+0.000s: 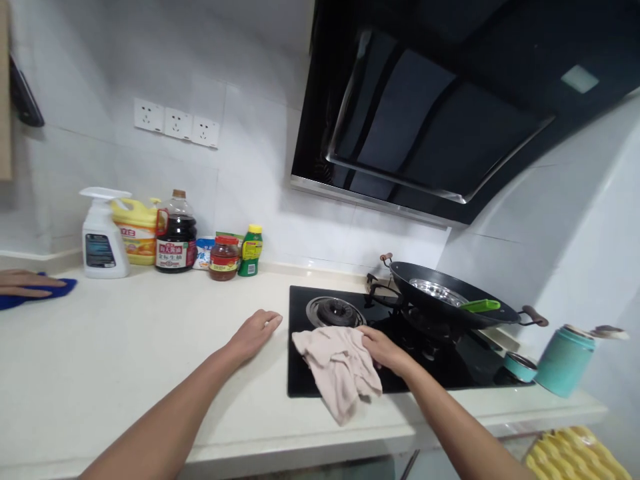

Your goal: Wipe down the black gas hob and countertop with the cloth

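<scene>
A beige cloth (340, 367) lies bunched over the front left of the black gas stove (465, 360), its lower corner hanging past the stove's front edge. My right hand (383, 348) grips the cloth by its right side; some of the fingers are hidden. On the white countertop (150, 353), left of the stove, rests my left hand (254, 335) with nothing in it, its fingers loosely bent. Just behind the cloth is the left burner (336, 311). At the far left edge, another person's hand (25, 283) presses on a blue cloth (63, 288).
A black wok (480, 313) with a metal strainer (435, 291) and green-handled utensil (480, 306) sits over the right burner. Teal canisters (565, 360) stand at right. Along the wall are a spray bottle (104, 233), soy sauce bottle (176, 233) and jar (225, 259). The range hood (425, 120) overhangs.
</scene>
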{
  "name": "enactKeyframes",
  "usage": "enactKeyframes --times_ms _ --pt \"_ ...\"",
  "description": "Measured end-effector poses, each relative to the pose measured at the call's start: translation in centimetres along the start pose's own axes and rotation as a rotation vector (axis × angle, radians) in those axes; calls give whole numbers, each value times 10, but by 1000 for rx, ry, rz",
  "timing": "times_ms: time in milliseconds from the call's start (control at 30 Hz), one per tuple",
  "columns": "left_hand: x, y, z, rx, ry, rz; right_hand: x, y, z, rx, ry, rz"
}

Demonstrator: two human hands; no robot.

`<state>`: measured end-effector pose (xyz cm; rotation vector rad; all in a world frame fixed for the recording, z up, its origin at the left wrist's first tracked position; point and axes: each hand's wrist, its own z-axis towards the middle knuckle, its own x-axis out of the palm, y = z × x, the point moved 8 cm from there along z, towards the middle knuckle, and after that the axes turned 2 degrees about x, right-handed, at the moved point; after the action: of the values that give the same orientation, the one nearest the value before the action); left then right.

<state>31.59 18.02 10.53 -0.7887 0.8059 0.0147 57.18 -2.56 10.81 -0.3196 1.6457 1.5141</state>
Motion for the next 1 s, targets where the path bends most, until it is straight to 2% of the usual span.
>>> enactKeyframes --times_ms 100,167,200,267,400,467,533,633,800,1000 --pt "1 -1 0 1 4 -4 -48 -17 -1 4 -169 -92" --pt "2 -2 0 2 8 -1 -61 -9 -6 -31 -256 -126" --pt "2 -2 0 2 12 2 -58 1 -10 -65 -267 -143" --pt "2 -3 0 1 23 8 -35 25 -17 -147 -202 -196" --pt "1 -3 -2 -2 39 19 46 61 -32 -212 119 -319" --pt "1 -4 -2 0 42 24 70 66 -36 -236 164 -360" --pt "2 -4 -4 2 49 30 74 64 -36 -292 123 -383" --pt "7 -5 -6 1 78 48 53 41 -27 -291 3 -417" --pt "19 -18 -12 79 147 124 5 -20 4 12 -163 -593" --pt "27 -29 -19 138 221 146 -14 -55 64 209 -217 -642"
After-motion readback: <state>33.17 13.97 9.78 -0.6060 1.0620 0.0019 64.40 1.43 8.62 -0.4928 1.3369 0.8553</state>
